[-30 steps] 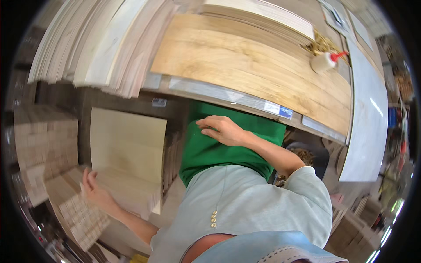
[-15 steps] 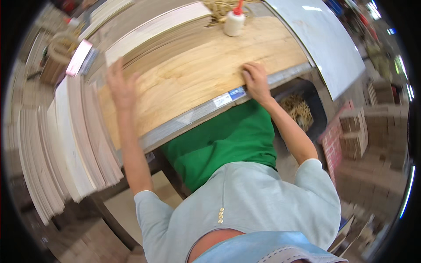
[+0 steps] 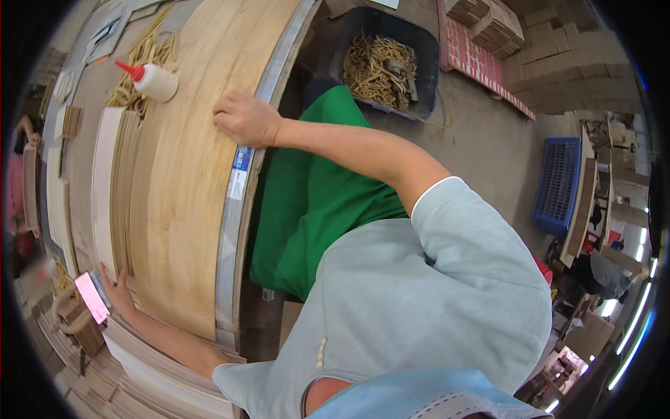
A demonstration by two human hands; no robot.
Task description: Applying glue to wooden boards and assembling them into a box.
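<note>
My left hand (image 3: 118,292) reaches to the near end of a stack of thin wooden strips (image 3: 115,188), fingers apart, beside a device with a lit pinkish screen (image 3: 91,297). It seems to touch the strips' ends, though I cannot tell whether it presses on them. My right hand (image 3: 246,120) rests on the pale wooden board (image 3: 185,209) near its metal-edged side (image 3: 230,223). Its fingers are curled under, and whatever they may hold is hidden. Beyond it, a white squeeze bottle (image 3: 156,82) with a red nozzle stands on the worktop by tan bands (image 3: 143,56).
More stacked strips (image 3: 167,370) lie under my left forearm. A green cloth (image 3: 314,202) covers my lap. A dark bin (image 3: 391,63) of tan bands stands on the floor beside a red pallet (image 3: 481,70) with cartons. Farther right is a blue crate (image 3: 556,181).
My view has turned to the right, so the worktop now runs up the left side. My left hand has moved to the strips' end by the lit screen; my right hand stays on the board's edge.
</note>
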